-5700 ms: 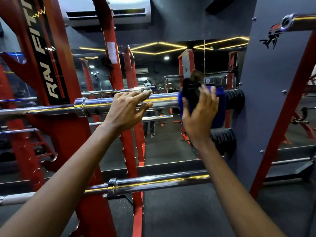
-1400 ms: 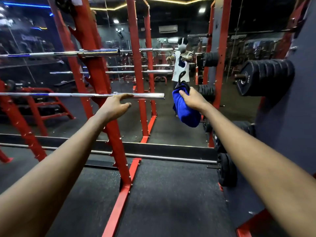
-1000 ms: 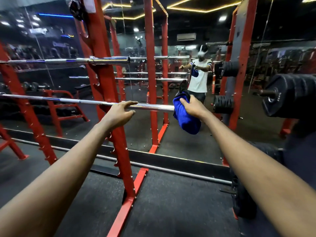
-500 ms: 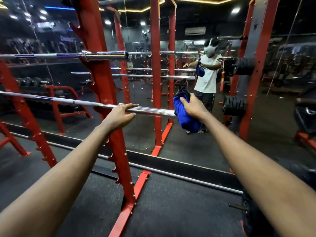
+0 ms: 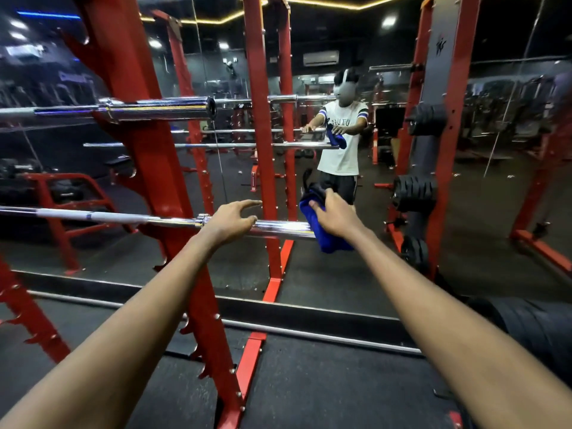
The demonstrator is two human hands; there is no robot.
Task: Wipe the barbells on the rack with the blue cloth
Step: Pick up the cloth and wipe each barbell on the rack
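The right hand (image 5: 335, 216) clamps the soft, limp cloth (image 5: 328, 243) round the bar (image 5: 278, 227) end right of the rack (image 5: 154, 168), while the left hand (image 5: 230, 219), fingers loose, rests on chrome that is likely slick and heavy.

Nothing is reading cleanly. A row of dark letters is showing across the chest of the white T-shirt (image 5: 342, 150) reflected in the mirror, too blurred to make out. A small dark emblem (image 5: 440, 43) is sitting on the grey rack panel (image 5: 439, 75), wordless. A blue-lit sign (image 5: 72, 77) is glowing far left, illegible.

The red rack post (image 5: 154, 181) blocks the lower bar (image 5: 278, 228) on the left. Past its right end there is open room.
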